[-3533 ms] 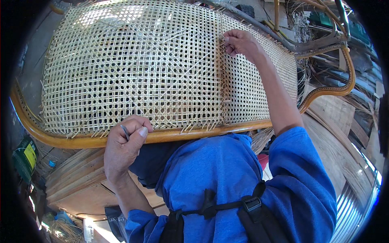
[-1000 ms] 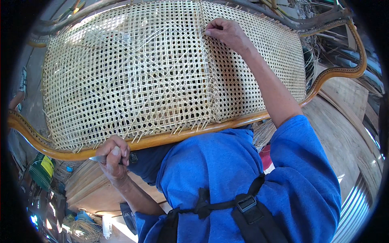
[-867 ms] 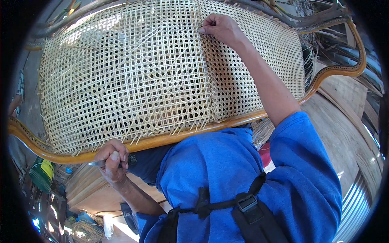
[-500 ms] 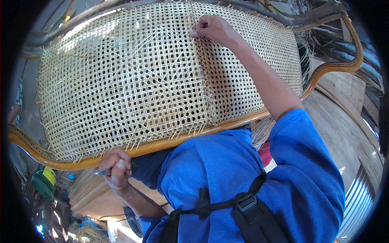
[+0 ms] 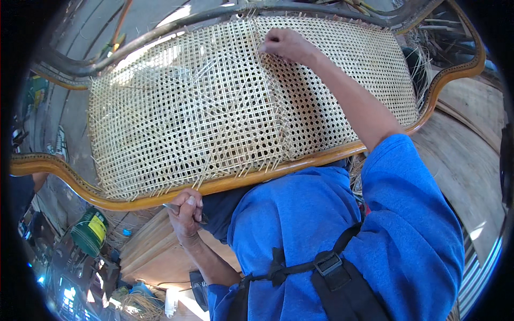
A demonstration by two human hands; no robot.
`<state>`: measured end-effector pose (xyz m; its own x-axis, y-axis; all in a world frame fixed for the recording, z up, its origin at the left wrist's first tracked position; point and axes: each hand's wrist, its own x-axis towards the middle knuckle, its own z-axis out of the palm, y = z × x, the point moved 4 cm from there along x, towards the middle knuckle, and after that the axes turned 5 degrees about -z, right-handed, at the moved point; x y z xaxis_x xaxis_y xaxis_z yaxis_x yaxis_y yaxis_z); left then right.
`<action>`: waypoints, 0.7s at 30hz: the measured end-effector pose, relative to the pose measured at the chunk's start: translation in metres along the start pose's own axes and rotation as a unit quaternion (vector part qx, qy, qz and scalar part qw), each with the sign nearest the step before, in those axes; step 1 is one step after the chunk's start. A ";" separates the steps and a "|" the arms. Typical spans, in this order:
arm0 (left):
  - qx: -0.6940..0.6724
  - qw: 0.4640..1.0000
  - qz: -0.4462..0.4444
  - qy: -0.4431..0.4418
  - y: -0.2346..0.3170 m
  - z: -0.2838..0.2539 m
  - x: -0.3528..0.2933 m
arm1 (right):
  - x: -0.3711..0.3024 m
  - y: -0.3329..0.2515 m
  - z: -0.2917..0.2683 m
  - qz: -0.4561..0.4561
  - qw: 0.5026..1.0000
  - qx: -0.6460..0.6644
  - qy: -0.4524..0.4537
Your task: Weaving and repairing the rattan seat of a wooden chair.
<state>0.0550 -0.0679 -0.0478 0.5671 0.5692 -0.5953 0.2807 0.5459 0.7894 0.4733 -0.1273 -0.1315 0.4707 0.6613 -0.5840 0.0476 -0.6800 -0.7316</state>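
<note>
A wide woven cane panel (image 5: pixel 182 123) stretches over a curved wooden frame (image 5: pixel 235 184), with loose strand ends sticking out along the near rail. At its far middle, by the seam between the lighter left part and the denser right part, my right hand (image 5: pixel 292 45) is closed in a pinch just over the weave. Whatever its fingertips hold is too small to make out. My left hand (image 5: pixel 186 211) is a fist against the near rail, toward the left. It grips a small knife (image 5: pixel 171 207); a grey blade tip shows, and the fingers cover most of the rest.
The frame's curved arms (image 5: pixel 460 72) rise at both sides. A green bucket (image 5: pixel 90 232) with a yellow label stands at lower left. Wooden boards (image 5: pixel 152 243) and loose cane fibres (image 5: pixel 142 305) lie below. At the far left edge, part of another person (image 5: pixel 37 182) shows.
The whole view has shifted, so the panel and frame sit farther right. Both hands keep nearly the same places on the work, the right still pinched, the left still gripping the knife.
</note>
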 end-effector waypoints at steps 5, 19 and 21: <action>-0.030 0.997 0.045 0.055 0.005 -0.019 -0.011 | 0.013 -0.015 0.017 -0.178 0.933 -0.311 0.009; 0.374 0.887 -0.008 0.270 0.041 -0.011 -0.047 | -0.108 -0.112 0.170 -0.425 0.795 -0.197 -0.385; 0.338 0.894 -0.053 0.289 0.035 -0.012 -0.048 | -0.124 -0.123 0.190 -0.457 0.772 -0.207 -0.391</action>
<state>0.0282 -0.0691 0.0067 0.0709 0.8656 -0.4956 0.8240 0.2292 0.5182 0.2421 -0.0656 -0.0359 -0.5939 0.8035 -0.0422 0.3986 0.2482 -0.8829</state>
